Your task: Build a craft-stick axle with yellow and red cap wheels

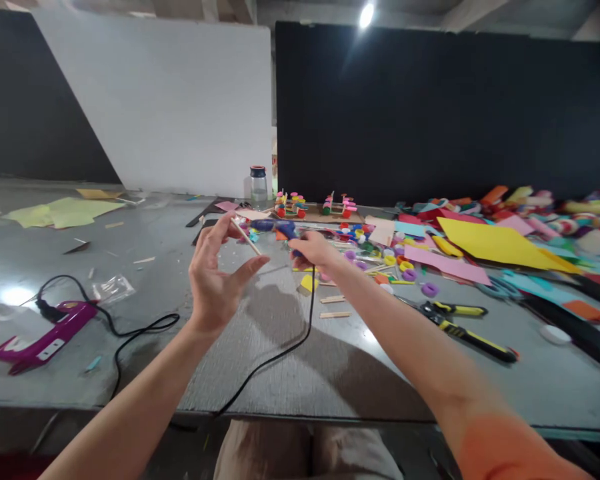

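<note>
Between the thumb and fingertips of my left hand [220,273] is a thin pale wooden stick [247,238], held at a slant above the table. My right hand [313,250] grips a blue hot glue gun [280,228], whose nozzle end points left towards the stick. Whether the nozzle touches the stick I cannot tell. The gun's black cord [311,313] hangs from my right hand and runs across the table to its front edge. Beneath my hands lie a small yellow piece [309,284] and short wooden sticks [335,315].
A purple power strip [47,337] with a plug lies at the left. Pliers [473,337], scissors [500,288], purple rings [430,289] and a yellow sheet [500,243] lie on the right. A glass jar [259,187] and small colourful assemblies [291,205] stand at the back.
</note>
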`<action>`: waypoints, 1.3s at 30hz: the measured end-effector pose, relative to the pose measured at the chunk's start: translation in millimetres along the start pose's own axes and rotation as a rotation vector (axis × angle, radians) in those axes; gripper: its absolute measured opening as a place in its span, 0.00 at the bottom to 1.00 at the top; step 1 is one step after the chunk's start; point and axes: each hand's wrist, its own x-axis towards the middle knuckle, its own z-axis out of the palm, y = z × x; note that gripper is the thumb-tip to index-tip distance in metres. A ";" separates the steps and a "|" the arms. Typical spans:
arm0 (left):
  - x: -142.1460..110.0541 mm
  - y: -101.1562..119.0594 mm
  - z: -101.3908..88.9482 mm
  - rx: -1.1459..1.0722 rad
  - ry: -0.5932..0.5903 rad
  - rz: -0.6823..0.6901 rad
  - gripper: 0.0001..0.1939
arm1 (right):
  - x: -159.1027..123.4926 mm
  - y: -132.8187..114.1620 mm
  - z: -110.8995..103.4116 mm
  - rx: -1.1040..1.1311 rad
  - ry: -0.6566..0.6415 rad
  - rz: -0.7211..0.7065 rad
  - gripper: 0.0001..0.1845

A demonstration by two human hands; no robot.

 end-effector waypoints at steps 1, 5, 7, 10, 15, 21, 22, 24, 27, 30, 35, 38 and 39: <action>-0.1 2.7 3.3 -0.003 -0.006 0.021 0.37 | -10.9 -0.2 -13.1 0.019 0.024 0.006 0.19; -6.5 5.8 25.5 0.002 -0.088 0.043 0.38 | -64.2 4.5 -70.5 0.132 0.173 -0.080 0.08; -12.6 2.1 40.0 0.022 -0.171 0.032 0.38 | -89.7 8.1 -96.3 0.188 0.237 -0.129 0.11; -22.3 -6.3 61.2 0.054 -0.332 0.002 0.38 | -115.2 12.0 -123.5 0.253 0.262 -0.149 0.14; -38.2 -15.4 82.9 0.074 -0.486 -0.030 0.39 | -117.2 21.7 -137.7 0.307 0.269 -0.148 0.16; -55.4 -17.7 77.4 0.087 -0.559 -0.048 0.40 | -110.9 42.0 -134.0 0.278 0.287 -0.138 0.14; -56.9 -17.4 74.9 0.090 -0.562 -0.053 0.39 | -112.6 43.9 -133.5 0.281 0.277 -0.125 0.14; -59.1 -15.8 70.8 0.090 -0.562 -0.056 0.39 | -117.1 45.9 -132.5 0.299 0.246 -0.095 0.15; -60.9 -11.4 67.5 0.065 -0.542 -0.021 0.40 | -125.1 47.1 -130.5 0.369 0.175 -0.051 0.17; -62.2 -6.6 66.7 0.056 -0.513 0.008 0.42 | -133.7 48.6 -128.3 0.415 0.124 -0.030 0.15; -64.1 -3.7 65.4 0.047 -0.465 0.038 0.44 | -146.6 50.0 -126.4 0.363 0.056 -0.048 0.10; -65.7 -3.8 65.2 0.055 -0.459 0.041 0.44 | -150.1 49.6 -124.5 0.316 0.039 -0.071 0.10; -66.2 -3.8 65.2 0.061 -0.460 0.040 0.44 | -150.6 49.7 -123.6 0.302 0.034 -0.076 0.11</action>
